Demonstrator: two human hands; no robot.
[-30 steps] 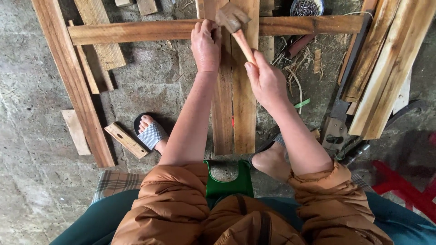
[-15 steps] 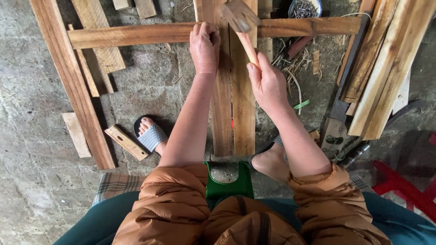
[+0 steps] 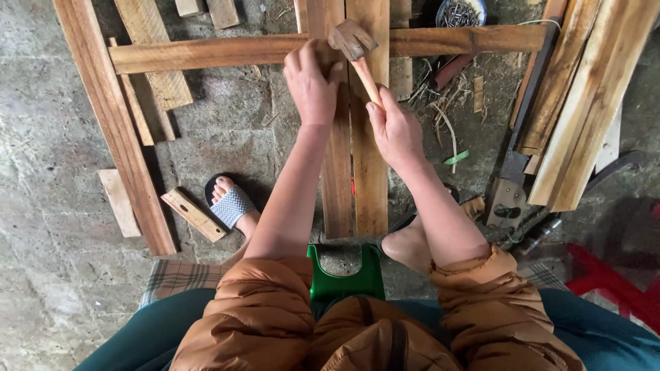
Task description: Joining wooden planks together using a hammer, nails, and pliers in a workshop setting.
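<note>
right hand [image 3: 397, 130]: hammer [image 3: 352, 41] | left hand [image 3: 311, 86]: planks [image 3: 368, 178] | nail bowl [image 3: 459, 12] near

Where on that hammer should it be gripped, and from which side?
Grip the hammer low on its bare wooden handle, coming from the near side, as the right hand does. The handle slants back toward the body, while the head sits over the boards by the left hand.

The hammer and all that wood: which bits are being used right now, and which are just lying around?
In use:
- hammer, in the right hand
- two upright planks, left hand pressing on one
- cross plank

Lying about:
- bowl of nails
- small wood block beside the sandalled foot
- leaning boards on the right
- green stool
</note>
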